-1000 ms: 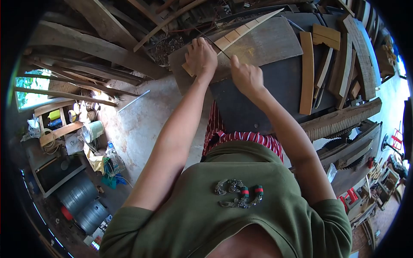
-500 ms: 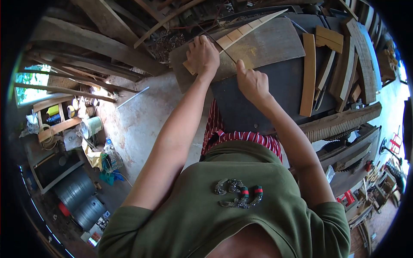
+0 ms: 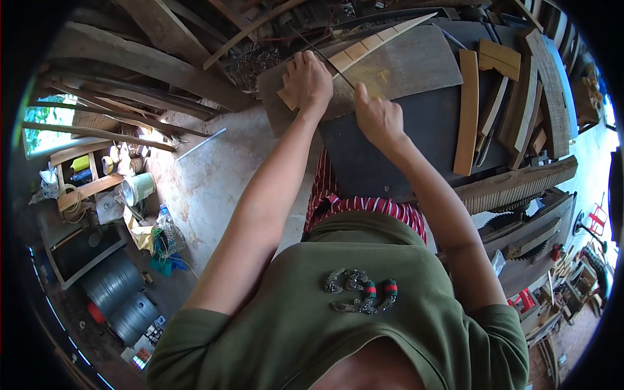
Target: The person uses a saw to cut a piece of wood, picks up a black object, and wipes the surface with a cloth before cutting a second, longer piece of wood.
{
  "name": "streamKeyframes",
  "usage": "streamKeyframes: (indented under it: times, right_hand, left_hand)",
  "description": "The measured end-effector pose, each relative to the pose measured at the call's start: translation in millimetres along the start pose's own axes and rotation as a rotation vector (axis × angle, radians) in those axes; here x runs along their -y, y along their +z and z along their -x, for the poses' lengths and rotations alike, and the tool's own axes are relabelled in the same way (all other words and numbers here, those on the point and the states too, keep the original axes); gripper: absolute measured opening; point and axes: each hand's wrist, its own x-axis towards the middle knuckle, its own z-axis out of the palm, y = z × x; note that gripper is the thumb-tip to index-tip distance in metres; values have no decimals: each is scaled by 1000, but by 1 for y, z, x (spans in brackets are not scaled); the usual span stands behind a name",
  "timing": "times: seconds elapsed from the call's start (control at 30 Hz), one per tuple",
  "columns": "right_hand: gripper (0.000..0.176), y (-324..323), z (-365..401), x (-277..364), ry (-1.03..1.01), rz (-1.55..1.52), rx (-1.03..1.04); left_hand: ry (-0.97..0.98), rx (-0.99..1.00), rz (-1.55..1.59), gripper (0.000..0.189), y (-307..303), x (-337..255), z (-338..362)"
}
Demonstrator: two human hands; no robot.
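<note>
Left arm point(image 3: 260, 214): bare, stretched forward and nearly straight, elbow only slightly bent, forearm angled in towards the right hand.
Left hand point(image 3: 308, 81): the farther forward of the two, back of the hand up, wrist in line with the forearm, fingers bent and drawn together, knuckles uppermost, pressing down.
Right arm point(image 3: 442, 214): bare, reaching forward, more bent at the elbow than the left, upper arm close to the body.
Right hand point(image 3: 377, 118): just behind and to the right of the left hand, near it but apart, closed into a fist with the thumb point(image 3: 359, 91) raised and pointing forward.
</note>
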Motion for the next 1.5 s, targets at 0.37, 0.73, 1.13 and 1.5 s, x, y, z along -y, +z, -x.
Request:
streamKeyframes:
  times: [0.37, 0.73, 1.13, 1.5]
  right_hand:
    - [12, -2, 4, -3, -16, 9, 15]
    - [11, -1, 12, -3, -11, -6, -49]
    - [19, 10, -4, -6, -59, -44, -51]
    - [11, 4, -16, 3, -35, -11, -61]
  left_hand:
    - [-16, 19, -7, 20, -1, -1, -1]
    - [8, 5, -5, 20, -1, 0, 0]
    - [17, 11, 3, 20, -5, -1, 0]
    - [11, 21, -6, 21, -3, 0, -1]
